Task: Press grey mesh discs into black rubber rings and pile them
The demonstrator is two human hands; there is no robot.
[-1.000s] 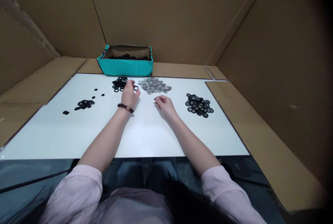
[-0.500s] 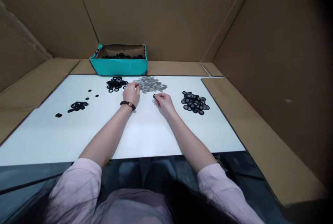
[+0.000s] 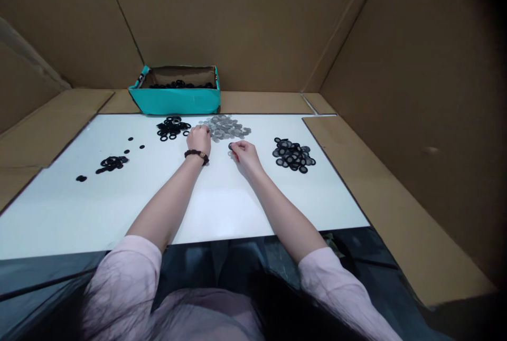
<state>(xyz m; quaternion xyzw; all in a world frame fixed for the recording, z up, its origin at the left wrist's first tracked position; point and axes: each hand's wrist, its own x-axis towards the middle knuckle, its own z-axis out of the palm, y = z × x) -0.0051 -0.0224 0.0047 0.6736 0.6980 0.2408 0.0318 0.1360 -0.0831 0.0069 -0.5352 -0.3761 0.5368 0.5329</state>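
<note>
My left hand (image 3: 199, 141), with a dark beaded bracelet on its wrist, is at the left edge of a pile of thin grey discs (image 3: 226, 127). Its fingers are curled down, and I cannot see what they pinch, if anything. Between thumb and fingertips of my right hand (image 3: 247, 156) is a small black ring (image 3: 231, 147), held just above the white board; its centre is too small to make out. Loose black rings (image 3: 172, 127) lie left of my left hand. Right of my right hand is a heap of black rings with grey centres (image 3: 293, 155).
A turquoise box (image 3: 176, 101) holding black rings stands behind the white board (image 3: 233, 209). More dark pieces (image 3: 113, 163) are scattered at the left. Cardboard walls (image 3: 257, 24) enclose the back and sides.
The whole view has shifted slightly, so most things appear a little further left. My left hand is still by the grey discs, and my right hand keeps hold of the black ring.
</note>
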